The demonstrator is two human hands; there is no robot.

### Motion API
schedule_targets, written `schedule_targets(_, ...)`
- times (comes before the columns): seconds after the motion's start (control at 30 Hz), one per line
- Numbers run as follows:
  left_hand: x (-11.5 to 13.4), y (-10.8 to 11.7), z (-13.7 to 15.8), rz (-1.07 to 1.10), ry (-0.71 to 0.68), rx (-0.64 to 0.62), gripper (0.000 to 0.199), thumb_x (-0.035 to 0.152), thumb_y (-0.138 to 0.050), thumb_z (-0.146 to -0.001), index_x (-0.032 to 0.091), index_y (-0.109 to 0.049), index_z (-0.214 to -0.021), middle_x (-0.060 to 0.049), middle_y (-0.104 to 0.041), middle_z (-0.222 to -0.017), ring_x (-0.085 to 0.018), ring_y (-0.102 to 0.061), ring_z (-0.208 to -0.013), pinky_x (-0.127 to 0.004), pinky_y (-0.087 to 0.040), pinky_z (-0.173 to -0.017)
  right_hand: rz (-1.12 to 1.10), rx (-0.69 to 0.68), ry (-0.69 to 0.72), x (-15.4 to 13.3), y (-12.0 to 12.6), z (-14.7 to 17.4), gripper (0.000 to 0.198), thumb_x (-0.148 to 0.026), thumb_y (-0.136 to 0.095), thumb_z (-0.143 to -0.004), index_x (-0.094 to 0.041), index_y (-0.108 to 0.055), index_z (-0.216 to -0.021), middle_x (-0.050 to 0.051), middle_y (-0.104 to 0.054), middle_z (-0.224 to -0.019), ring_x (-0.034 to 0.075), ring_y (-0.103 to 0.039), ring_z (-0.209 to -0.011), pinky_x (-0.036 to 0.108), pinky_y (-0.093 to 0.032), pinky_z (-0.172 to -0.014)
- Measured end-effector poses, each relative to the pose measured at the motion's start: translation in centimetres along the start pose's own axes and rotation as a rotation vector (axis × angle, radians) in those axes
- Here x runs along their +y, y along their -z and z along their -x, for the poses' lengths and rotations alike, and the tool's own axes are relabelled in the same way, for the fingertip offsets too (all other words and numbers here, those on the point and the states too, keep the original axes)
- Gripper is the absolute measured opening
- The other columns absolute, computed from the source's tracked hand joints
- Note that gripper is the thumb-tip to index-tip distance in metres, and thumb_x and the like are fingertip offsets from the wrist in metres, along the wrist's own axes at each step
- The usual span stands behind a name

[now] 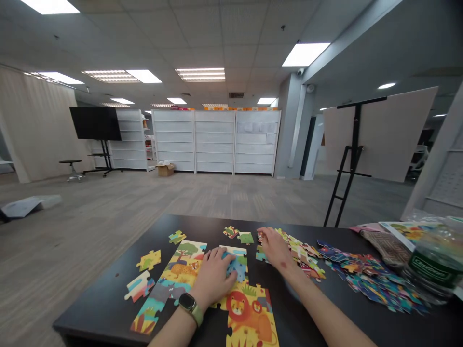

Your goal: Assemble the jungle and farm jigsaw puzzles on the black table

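Note:
My left hand point(216, 274), with a watch on its wrist, lies with fingers spread over a blue-and-yellow puzzle section point(238, 265) and hides part of it. Left of it lies a joined puzzle strip point(186, 267) with a tree and a spotted cat. Below, a lion puzzle section point(249, 313) reaches toward the table's near edge. My right hand point(275, 248) is at the left side of a heap of puzzle pieces point(300, 250). Its fingers are closed on a small puzzle piece point(259, 237), mostly hidden by the fingertips.
Loose pieces lie around: a yellow piece point(149, 260), a striped piece point(139, 285) and a green piece point(246, 237). A dark blue heap of pieces point(376, 272) lies at the right, beside a large clear bottle point(432, 267). The black table's point(104, 294) left edge borders carpet.

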State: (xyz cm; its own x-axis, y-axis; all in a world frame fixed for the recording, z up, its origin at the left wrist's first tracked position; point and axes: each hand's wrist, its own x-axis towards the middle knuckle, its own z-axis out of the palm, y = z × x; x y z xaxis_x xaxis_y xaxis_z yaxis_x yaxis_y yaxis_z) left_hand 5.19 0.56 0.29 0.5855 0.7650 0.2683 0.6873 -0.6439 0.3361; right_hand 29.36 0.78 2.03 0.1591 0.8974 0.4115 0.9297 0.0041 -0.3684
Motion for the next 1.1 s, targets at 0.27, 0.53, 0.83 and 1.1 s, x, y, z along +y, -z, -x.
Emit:
schedule_targets(0.27,0.0,0.4,0.3,-0.01,0.056,0.0,0.052,0.054,-0.057,-0.084,0.026,-0.063,-0.127,-0.013,-0.051,-0.142,-0.039,-0.041,-0.134,-0.057,-0.027,-0.113,0.05,-0.218,0.093,2.0,1.0,0.3,0.033,-0.003,-0.052,-0.072,-0.02,-0.076,-0.087,0.006,-0.074,-0.089,0.021,-0.065,-0.091,0.028,-0.044,-0.082)
schedule_targets(0.53,-0.9,0.3,0.8,-0.021,0.074,0.0,0.051,0.054,-0.055,-0.087,0.027,-0.061,-0.129,-0.013,-0.05,-0.144,-0.037,-0.041,-0.136,-0.054,-0.029,-0.113,0.054,-0.299,0.162,2.4,1.0,1.3,0.036,-0.011,-0.062,-0.07,-0.023,-0.074,-0.101,0.008,-0.071,-0.111,0.028,-0.059,-0.112,0.036,-0.041,-0.097)
schedule_targets(0.83,-0.6,0.2,1.1,0.035,0.022,0.105,0.047,0.047,-0.065,-0.083,0.023,-0.062,-0.124,-0.012,-0.056,-0.133,-0.034,-0.048,-0.126,-0.05,-0.033,-0.111,-0.259,-0.13,0.177,0.3,0.0,0.4,0.03,-0.027,-0.054,-0.083,-0.02,-0.062,-0.111,0.004,-0.067,-0.087,0.021,-0.062,-0.079,0.033,-0.047,-0.074)
schedule_targets(1.1,-4.5,2.8,-1.0,0.708,0.168,0.349,0.034,0.016,-0.052,-0.087,0.017,-0.06,-0.12,-0.01,-0.064,-0.123,-0.022,-0.059,-0.115,-0.036,-0.045,-0.102,-0.767,-0.23,0.074,-2.7,-2.4,1.5,0.03,-0.048,-0.068,-0.079,-0.021,-0.055,-0.082,0.0,-0.06,-0.07,0.016,-0.059,-0.064,0.028,-0.047,-0.06)
